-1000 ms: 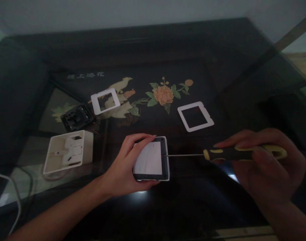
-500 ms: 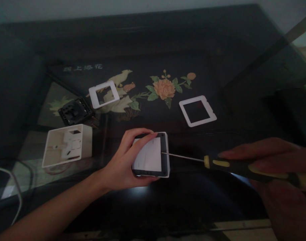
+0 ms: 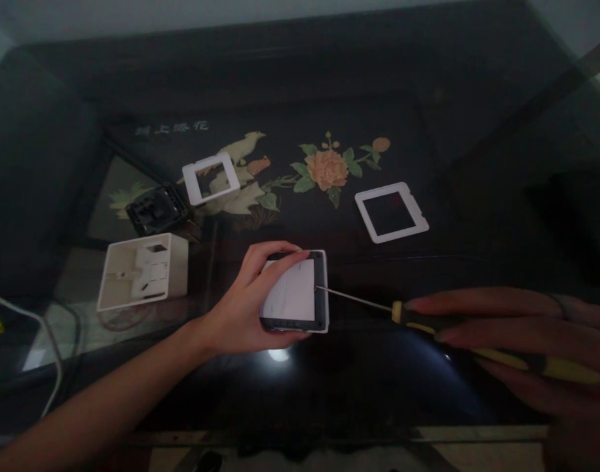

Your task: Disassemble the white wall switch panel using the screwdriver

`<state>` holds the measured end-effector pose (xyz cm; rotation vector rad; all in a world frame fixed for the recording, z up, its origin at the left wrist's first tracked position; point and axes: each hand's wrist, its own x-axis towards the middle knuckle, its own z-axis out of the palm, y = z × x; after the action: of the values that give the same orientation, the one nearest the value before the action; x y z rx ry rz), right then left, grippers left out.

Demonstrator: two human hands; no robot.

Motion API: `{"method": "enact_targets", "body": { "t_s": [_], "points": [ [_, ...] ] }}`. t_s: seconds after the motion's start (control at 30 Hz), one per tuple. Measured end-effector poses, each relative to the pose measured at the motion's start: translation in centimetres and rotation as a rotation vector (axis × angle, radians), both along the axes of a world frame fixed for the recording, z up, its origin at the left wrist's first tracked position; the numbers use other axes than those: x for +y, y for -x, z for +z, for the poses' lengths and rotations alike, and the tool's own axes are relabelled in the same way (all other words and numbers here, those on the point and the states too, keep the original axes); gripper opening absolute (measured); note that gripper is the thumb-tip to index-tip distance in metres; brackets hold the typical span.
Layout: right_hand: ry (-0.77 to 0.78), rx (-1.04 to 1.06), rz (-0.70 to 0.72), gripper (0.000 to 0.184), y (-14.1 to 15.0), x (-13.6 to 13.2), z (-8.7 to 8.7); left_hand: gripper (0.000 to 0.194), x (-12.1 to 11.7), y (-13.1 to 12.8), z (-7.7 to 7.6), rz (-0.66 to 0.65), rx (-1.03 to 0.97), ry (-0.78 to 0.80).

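Note:
My left hand is wrapped round a wall switch, which has a white panel, a black surround and a white outer edge. Its thumb lies along the top of the panel and the fingers curl behind and below. From the right, my right hand grips a yellow-and-black screwdriver. The thin shaft's tip meets the switch's black surround near the panel's right edge; the screw there is too small to make out.
A white mounting box stands on the glass-topped table at left, beside a black switch body. One white frame lies near it, another white frame at right. A white cable runs along the left.
My right hand and the screwdriver handle have shifted slightly left, and the shaft slopes more steeply. The screwdriver tip stays at the switch's black surround. The whole view has tilted a little.

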<state>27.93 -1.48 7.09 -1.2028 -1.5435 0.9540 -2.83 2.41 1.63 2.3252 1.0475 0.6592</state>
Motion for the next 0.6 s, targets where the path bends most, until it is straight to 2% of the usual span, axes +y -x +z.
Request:
{"method": "enact_targets", "body": {
  "t_s": [0.1, 0.17, 0.3, 0.33, 0.37, 0.47, 0.6],
  "points": [
    [-0.001, -0.023, -0.004, 0.016, -0.7, 0.5, -0.1, 0.085, 0.1, 0.1, 0.1, -0.040, 0.007, 0.002],
    [0.002, -0.086, 0.074, 0.018, -1.6, 1.3, -0.1, 0.085, 0.2, 0.1, 0.1, -0.073, 0.001, 0.007],
    [-0.082, -0.313, 0.558, 0.031, -3.0, 3.6, 0.2, 0.084, 0.2, 0.1, 0.1, -0.097, -0.014, 0.011],
    [-0.113, -0.340, 0.606, 0.034, -3.2, 4.1, 0.3, 0.085, 0.2, 0.1, 0.1, -0.099, -0.018, 0.011],
    [-0.136, -0.362, 0.631, 0.035, -3.3, 4.3, 0.3, 0.085, 0.2, 0.1, 0.0, -0.099, -0.021, 0.013],
    [-0.130, -0.380, 0.580, 0.034, -3.2, 4.4, -0.2, 0.086, 0.1, 0.1, 0.0, -0.102, -0.035, 0.019],
    [-0.025, -0.325, 0.473, 0.030, -3.0, 3.5, -2.1, 0.088, 0.2, 0.1, -0.1, -0.100, -0.038, 0.038]
  ]
}}
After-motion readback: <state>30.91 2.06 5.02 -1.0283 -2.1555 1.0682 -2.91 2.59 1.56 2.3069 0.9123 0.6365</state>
